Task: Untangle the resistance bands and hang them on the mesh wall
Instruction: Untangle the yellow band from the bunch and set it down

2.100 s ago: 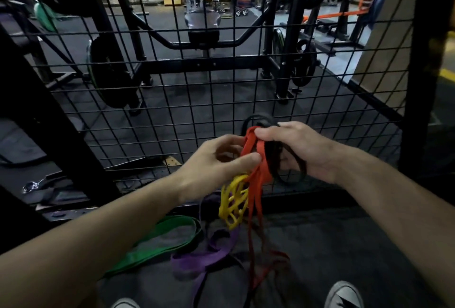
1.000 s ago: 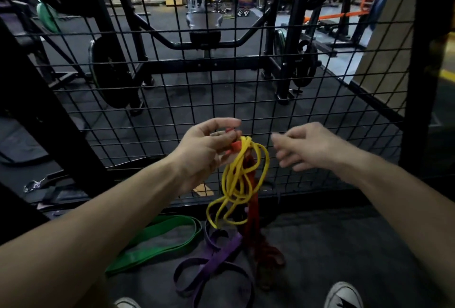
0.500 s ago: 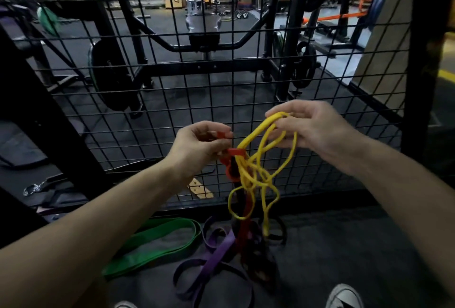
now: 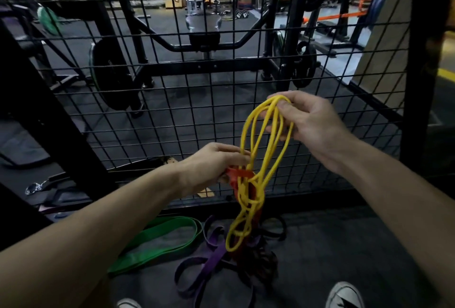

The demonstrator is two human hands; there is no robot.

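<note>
Here, the right hand (image 4: 311,127) has its fingers curled through the top of the yellow band (image 4: 256,160), pinching several of its loops together and lifting them above the other hand. The left hand (image 4: 211,167), lower, pinches the red band (image 4: 240,176) between thumb and fingertips where yellow strands wrap around it. Below the hands the yellow loops hang in a tangle with the red band down toward the floor (image 4: 344,246). On the floor lie the purple band (image 4: 209,258), coiled beneath the tangle, and the green band (image 4: 157,241), folded flat to its left. A dark band beside the purple one is hard to make out. The mesh wall (image 4: 172,111) stands just beyond the hands, with gym machines behind it. No container is visible.
</note>
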